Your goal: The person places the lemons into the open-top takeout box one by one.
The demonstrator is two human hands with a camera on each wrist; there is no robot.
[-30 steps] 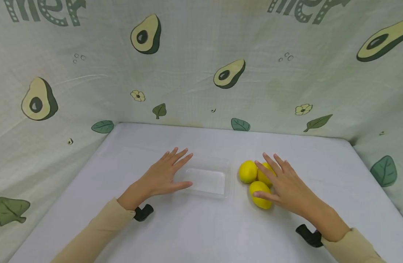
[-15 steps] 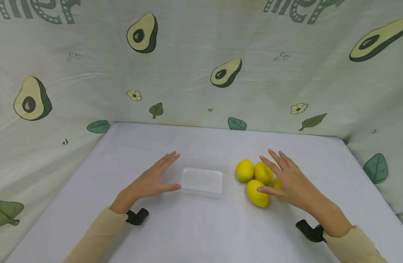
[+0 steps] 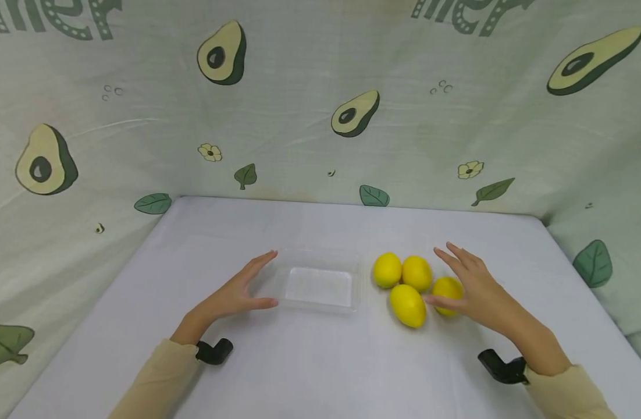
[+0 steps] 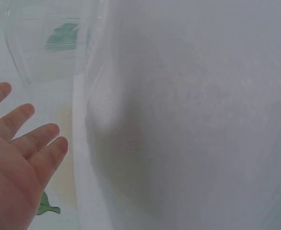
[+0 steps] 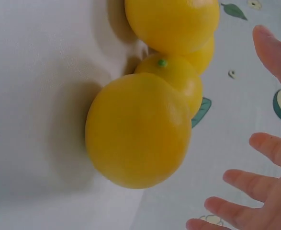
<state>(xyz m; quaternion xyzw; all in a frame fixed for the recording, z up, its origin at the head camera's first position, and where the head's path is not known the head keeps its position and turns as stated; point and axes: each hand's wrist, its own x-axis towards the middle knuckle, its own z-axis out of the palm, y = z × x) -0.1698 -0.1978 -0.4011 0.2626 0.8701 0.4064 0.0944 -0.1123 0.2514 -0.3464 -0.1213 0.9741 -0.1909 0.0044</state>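
Got a clear, rectangular plastic tray (image 3: 320, 288) mid-table on a white covered tabletop (image 3: 320, 364), plus four smooth, rounded yellow lemons (image 3: 416, 277) bunched off its right end. Bare right hand (image 3: 483, 297) easily the nearer one to the fruit: rightmost lemon (image 3: 448, 286) just left of the palm, partly behind the thumb in the head view. Fingers loose and spread, nothing gripped, and no thumb-on-peel contact in the right wrist view. Front lemon (image 3: 407, 306) a bit left of that thumb, long axis slanting from back left to front right. Long side of the tray left to right, short left end toward the bare left hand (image 3: 231, 294). Same deal there: fingers extended, nothing held. Can't tell about fingertip contact with the rim, tbh.
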